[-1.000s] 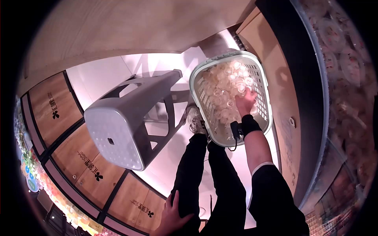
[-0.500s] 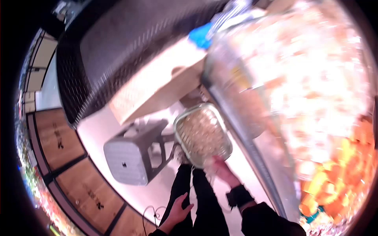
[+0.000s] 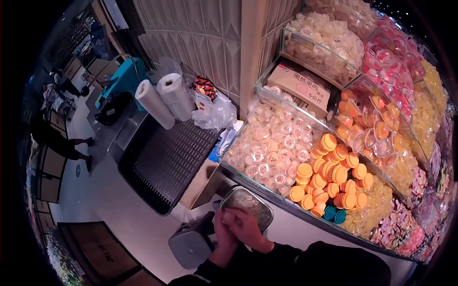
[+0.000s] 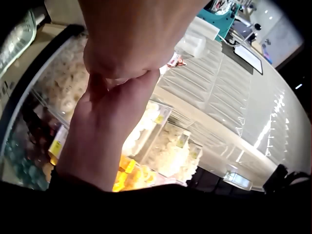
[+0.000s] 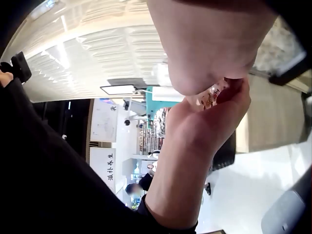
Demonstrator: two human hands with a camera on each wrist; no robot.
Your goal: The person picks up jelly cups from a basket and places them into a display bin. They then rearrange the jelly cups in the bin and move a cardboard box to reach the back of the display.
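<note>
My left hand and right hand meet in front of me, fingers curled in against each other. Between them they hold a small clear jelly cup with red print, mostly hidden by the palms and fingers; a sliver of it shows in the right wrist view. Beneath the hands in the head view stands a pale plastic basket, filled with clear jelly cups. The forearms partly cover its near side.
A grey stool stands left of the basket. A black woven tray, plastic bag rolls and a teal machine lie beyond. Glass bins of white jelly cups and orange-lidded cups rise at right. Another person stands far left.
My right hand has come up out of the basket with a jelly cup, and my left hand has left my leg to join it. The head view has tilted up towards the display bins.
</note>
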